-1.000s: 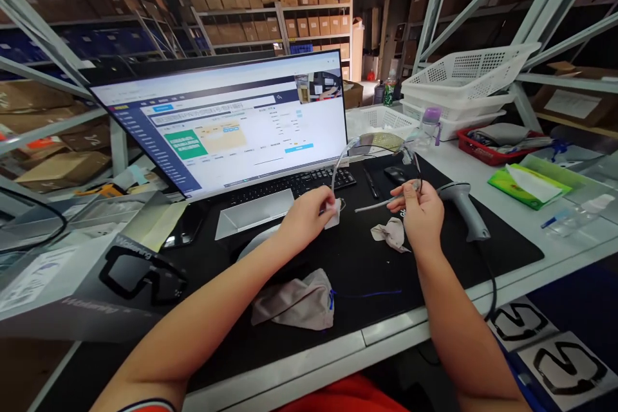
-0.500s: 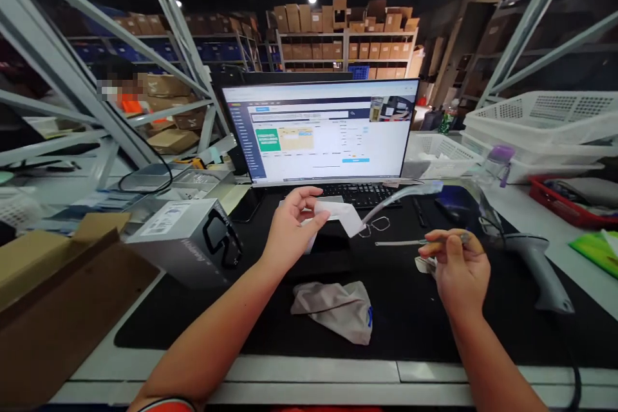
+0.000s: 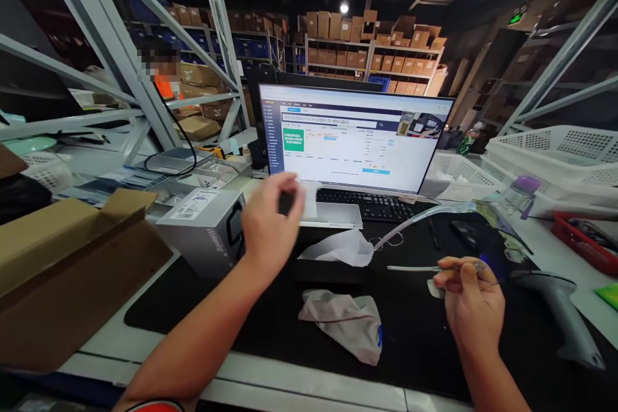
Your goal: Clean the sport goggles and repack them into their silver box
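Right hand (image 3: 476, 299) pinches clear plastic glasses (image 3: 418, 217) above flat black desk mat (image 3: 420, 347), one pale slim temple pointing left. White papery sleeve (image 3: 345, 248) at other temple's tip, around or against it I can't tell; long axis left-right. Sleeve lies right of, below left hand (image 3: 270, 222), which I judge nearer. Left fingers curl thumbward; can't tell if holding anything.

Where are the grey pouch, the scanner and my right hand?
Grey pouch (image 3: 344, 325), head view, on its crumpled middle.
Scanner (image 3: 563, 309), head view, on its grip.
Right hand (image 3: 474, 302), head view, on its middle.
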Motion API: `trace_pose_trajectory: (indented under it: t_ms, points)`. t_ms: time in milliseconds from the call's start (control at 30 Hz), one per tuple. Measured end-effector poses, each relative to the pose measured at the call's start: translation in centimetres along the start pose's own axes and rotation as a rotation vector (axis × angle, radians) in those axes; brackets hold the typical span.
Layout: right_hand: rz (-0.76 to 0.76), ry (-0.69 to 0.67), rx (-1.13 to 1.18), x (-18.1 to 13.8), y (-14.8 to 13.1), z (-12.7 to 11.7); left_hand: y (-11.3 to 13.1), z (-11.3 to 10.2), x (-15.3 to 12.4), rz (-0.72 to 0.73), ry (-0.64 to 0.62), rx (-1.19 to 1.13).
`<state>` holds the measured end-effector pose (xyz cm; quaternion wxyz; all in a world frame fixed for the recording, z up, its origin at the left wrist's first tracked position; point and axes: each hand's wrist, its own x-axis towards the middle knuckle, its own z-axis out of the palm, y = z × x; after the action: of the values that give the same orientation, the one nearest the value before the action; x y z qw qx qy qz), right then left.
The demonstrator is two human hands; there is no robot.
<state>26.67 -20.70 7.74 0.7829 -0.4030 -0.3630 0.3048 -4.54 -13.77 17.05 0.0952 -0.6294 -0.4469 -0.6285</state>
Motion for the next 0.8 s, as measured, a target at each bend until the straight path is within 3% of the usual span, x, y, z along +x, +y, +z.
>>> trace_pose_trajectory:
  t_ms: [133, 267, 533, 800]
  points:
    - [0.017, -0.023, -0.009, -0.7, 0.4, 0.5, 2.4, 2.5, -2.7, 0.157, -0.445, 0.0]
    - [-0.058, -0.012, -0.025, -1.0, 0.5, 0.6, 2.9, 5.0, -4.4, 0.051, -0.607, -0.143]
    - [-0.089, 0.022, -0.066, -0.9, 0.6, 0.5, 2.2, 6.1, -6.0, -0.205, -0.674, -0.505]
    - [-0.095, 0.042, -0.047, -0.9, 0.4, 0.4, 2.8, 5.9, -6.4, -0.228, -0.653, -0.494]
